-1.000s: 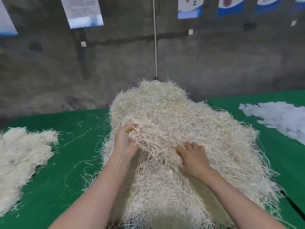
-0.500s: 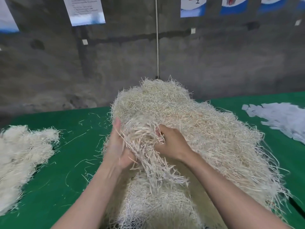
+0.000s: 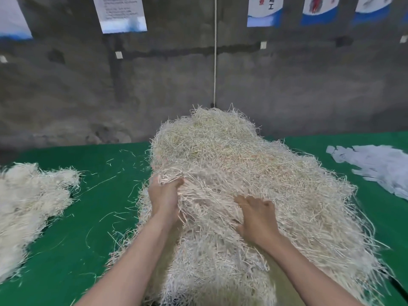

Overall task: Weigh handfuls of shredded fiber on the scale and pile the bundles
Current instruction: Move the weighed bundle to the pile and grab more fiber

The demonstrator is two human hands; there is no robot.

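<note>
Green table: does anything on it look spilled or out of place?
Yes, mildly. Loose strands lie scattered over the green table between the big fiber heap and the smaller pile at the left, strayed from both. The flat white scraps at the right look like a different material. Nothing looks damaged.

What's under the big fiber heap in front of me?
Green table cover shows around the fiber heap. Whatever lies beneath the heap itself is hidden by the strands.
</note>
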